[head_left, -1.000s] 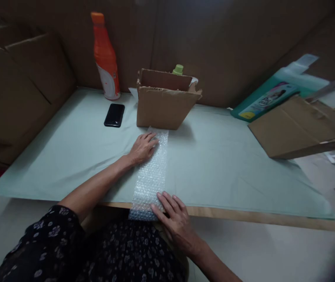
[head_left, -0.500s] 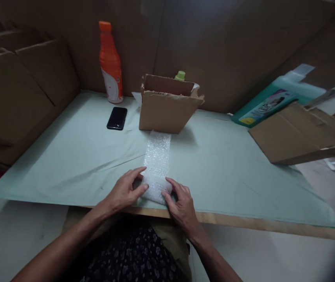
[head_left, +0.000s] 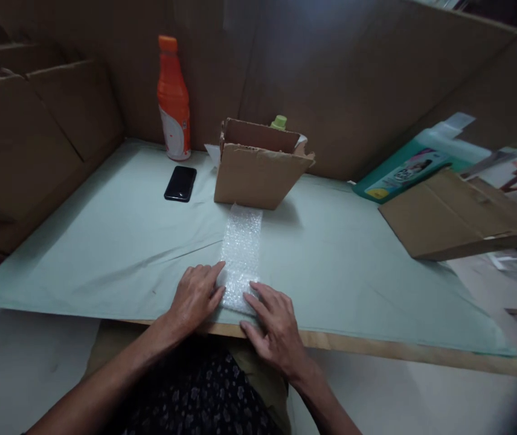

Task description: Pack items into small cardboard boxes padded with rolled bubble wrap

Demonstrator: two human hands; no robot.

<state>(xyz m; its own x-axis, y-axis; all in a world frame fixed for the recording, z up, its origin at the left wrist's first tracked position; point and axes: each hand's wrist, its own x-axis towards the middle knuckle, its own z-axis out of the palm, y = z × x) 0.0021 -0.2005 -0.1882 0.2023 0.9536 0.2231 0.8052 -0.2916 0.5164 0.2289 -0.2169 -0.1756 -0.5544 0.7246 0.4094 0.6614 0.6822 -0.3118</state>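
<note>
A strip of clear bubble wrap (head_left: 241, 248) lies on the pale green sheet (head_left: 118, 241), running from the table's near edge toward an open cardboard box (head_left: 258, 172). Its near end is folded over. My left hand (head_left: 195, 296) presses flat on the left side of that folded end. My right hand (head_left: 274, 326) presses its right side, fingers spread. Neither hand grips the wrap.
An orange bottle (head_left: 174, 103) stands at the back left, a black phone (head_left: 180, 183) lies beside it. A green bottle cap (head_left: 278, 122) shows behind the box. A flattened carton (head_left: 453, 214) and a teal package (head_left: 403, 172) lie at the right. Cardboard walls surround the table.
The strip's near end, which hung over the table edge, has been folded up onto the table. My left hand came back from the far end, and both hands now press the fold.
</note>
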